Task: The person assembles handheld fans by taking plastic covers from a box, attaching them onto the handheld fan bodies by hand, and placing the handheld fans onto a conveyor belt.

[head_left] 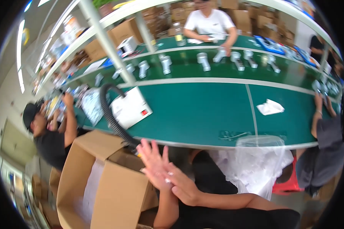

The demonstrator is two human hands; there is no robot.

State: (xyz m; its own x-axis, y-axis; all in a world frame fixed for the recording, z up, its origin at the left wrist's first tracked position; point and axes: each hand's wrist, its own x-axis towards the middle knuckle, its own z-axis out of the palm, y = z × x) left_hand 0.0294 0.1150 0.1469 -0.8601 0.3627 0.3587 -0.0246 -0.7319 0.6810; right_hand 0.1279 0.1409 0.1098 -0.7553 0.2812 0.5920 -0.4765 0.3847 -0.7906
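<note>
My left hand (153,162) is raised above my lap with its palm showing and its fingers spread. Across its lower palm and wrist lies my right hand (184,187), fingers stretched out and resting against it. No object shows in either hand; a few pale glints on the skin are too small to make out. Closest to the left fingertips is a black ribbed hose (112,114), which arches up from a white box-shaped machine (132,108) with a red switch on the green bench (195,110).
An open cardboard box (120,194) stands at my left, and a clear plastic bag (256,164) bulges at the bench edge to my right. Crumpled white paper (270,107) lies on the bench. White devices (203,62) line the belt beyond. Co-workers sit left, right and opposite.
</note>
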